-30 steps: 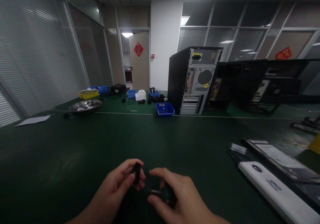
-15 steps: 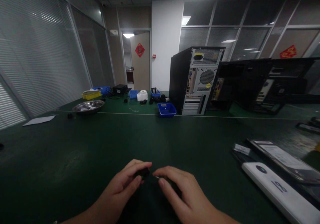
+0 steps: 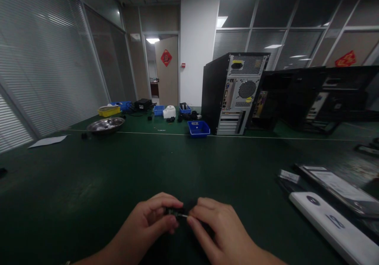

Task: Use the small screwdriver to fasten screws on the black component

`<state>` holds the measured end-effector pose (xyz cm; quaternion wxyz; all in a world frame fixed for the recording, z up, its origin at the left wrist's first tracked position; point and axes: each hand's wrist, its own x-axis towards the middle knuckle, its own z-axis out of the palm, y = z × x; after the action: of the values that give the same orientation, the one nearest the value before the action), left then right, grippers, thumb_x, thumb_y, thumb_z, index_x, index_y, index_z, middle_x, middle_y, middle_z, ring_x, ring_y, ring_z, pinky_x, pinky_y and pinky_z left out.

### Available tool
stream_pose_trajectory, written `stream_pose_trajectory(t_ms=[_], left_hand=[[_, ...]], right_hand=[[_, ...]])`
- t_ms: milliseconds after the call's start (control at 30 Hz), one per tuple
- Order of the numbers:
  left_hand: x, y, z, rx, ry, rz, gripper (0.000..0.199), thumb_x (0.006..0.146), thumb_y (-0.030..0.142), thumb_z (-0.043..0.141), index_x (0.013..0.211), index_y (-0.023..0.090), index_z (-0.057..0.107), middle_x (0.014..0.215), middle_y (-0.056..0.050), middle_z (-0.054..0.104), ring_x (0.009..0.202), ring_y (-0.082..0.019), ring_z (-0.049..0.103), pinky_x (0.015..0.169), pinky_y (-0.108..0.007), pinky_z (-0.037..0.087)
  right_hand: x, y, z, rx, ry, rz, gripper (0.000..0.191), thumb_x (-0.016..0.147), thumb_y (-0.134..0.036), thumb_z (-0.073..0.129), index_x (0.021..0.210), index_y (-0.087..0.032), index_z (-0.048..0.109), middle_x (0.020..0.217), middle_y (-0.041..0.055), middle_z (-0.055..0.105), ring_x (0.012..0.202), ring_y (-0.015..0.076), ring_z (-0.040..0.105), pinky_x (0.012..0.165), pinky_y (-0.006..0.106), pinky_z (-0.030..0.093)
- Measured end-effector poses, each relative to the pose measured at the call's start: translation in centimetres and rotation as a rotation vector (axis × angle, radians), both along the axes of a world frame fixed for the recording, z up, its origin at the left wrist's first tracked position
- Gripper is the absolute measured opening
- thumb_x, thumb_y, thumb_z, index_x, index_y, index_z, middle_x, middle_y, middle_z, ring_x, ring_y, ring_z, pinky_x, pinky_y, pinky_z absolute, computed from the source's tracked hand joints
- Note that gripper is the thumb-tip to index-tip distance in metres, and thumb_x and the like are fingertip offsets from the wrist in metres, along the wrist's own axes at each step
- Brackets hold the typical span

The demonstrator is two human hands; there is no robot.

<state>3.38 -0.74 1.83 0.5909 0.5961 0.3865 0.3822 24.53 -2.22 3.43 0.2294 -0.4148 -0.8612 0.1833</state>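
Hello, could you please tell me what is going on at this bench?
A person's left hand pinches a small dark part, while the right hand holds a thin metallic shaft up against it. Both hands are above the green table; the part is too blurred to identify.

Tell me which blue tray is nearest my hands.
The front blue tray, just left of the computer tower. It sits closer to your left hand and right hand than the other blue trays farther back.
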Motion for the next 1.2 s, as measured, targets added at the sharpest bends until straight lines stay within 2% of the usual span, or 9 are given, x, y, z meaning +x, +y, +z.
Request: stream_pose_trajectory(t_ms=[167, 400, 500, 867, 1000, 1133, 1200], left_hand=[[0.1, -0.6, -0.1, -0.022, -0.003, -0.022, 0.016, 0.077, 0.02, 0.072, 0.093, 0.02, 0.072, 0.081, 0.0, 0.062, 0.066, -0.015, 0.06, 0.063, -0.027, 0.051], [-0.4, -0.9, 0.4, 0.215, 0.245, 0.031, 0.015, 0.08, 0.016, 0.071, 0.093, 0.023, 0.074, 0.087, -0.003, 0.066, 0.078, -0.019, 0.062, 0.07, -0.028, 0.049], [-0.5, -0.8, 0.2, 0.257, 0.258, 0.007, 0.016, 0.08, 0.018, 0.071, 0.096, 0.023, 0.074, 0.091, -0.004, 0.069, 0.084, -0.021, 0.064, 0.075, -0.03, 0.049], [0.1, -0.7, 0.7, -0.056, -0.005, 0.018, 0.017, 0.07, 0.012, 0.078, 0.085, 0.02, 0.078, 0.078, -0.001, 0.071, 0.072, -0.017, 0.062, 0.067, -0.026, 0.049], [0.2, -0.7, 0.6, -0.066, -0.024, -0.001, 0.016, 0.072, 0.016, 0.077, 0.087, 0.019, 0.077, 0.079, -0.001, 0.069, 0.074, -0.017, 0.061, 0.07, -0.028, 0.048], [-0.2, -0.5, -0.3, -0.018, -0.024, 0.004, 0.017, 0.079, 0.025, 0.073, 0.095, 0.02, 0.07, 0.089, -0.002, 0.065, 0.084, -0.019, 0.059, 0.075, -0.029, 0.045], [-0.3, -0.3, -0.8, -0.024, -0.048, 0.004, 0.021, 0.079, 0.03, 0.073, 0.096, 0.021, 0.066, 0.085, 0.0, 0.06, 0.08, -0.018, 0.056, 0.07, -0.027, 0.043]], right_hand=[[-0.1, -0.1, 0.2, 0.042, -0.065, -0.006, 0.025, 0.096, -0.022, 0.044, 0.081, -0.021, 0.065, 0.077, 0.0023, 0.066, 0.072, 0.0162, 0.062, 0.063, 0.025, 0.04], [-0.3, -0.2, 0.3, 0.059, -0.096, -0.007, 0.023, 0.096, -0.023, 0.046, 0.08, -0.021, 0.063, 0.077, 0.0016, 0.066, 0.07, 0.0157, 0.062, 0.06, 0.025, 0.038], [-0.2, -0.3, 0.2, 0.056, -0.109, -0.002, 0.023, 0.095, -0.022, 0.046, 0.08, -0.021, 0.063, 0.077, 0.0018, 0.066, 0.07, 0.0159, 0.062, 0.06, 0.025, 0.038], [-0.7, -0.6, -0.1, -0.007, -0.026, 0.011, 0.03, 0.097, -0.023, 0.041, 0.081, -0.019, 0.066, 0.074, 0.0037, 0.066, 0.07, 0.0164, 0.063, 0.06, 0.024, 0.04], [-0.7, -0.5, 0.0, -0.015, -0.014, 0.003, 0.03, 0.097, -0.023, 0.041, 0.081, -0.019, 0.065, 0.074, 0.0038, 0.065, 0.069, 0.0162, 0.062, 0.06, 0.024, 0.041], [-0.5, -0.4, 0.1, -0.022, 0.001, -0.02, 0.028, 0.097, -0.023, 0.043, 0.078, -0.019, 0.063, 0.074, 0.0025, 0.065, 0.068, 0.0154, 0.062, 0.059, 0.023, 0.04], [-0.5, -0.3, 0.1, -0.032, 0.02, -0.033, 0.028, 0.097, -0.023, 0.043, 0.078, -0.02, 0.062, 0.074, 0.002, 0.064, 0.068, 0.0151, 0.062, 0.06, 0.023, 0.041]])
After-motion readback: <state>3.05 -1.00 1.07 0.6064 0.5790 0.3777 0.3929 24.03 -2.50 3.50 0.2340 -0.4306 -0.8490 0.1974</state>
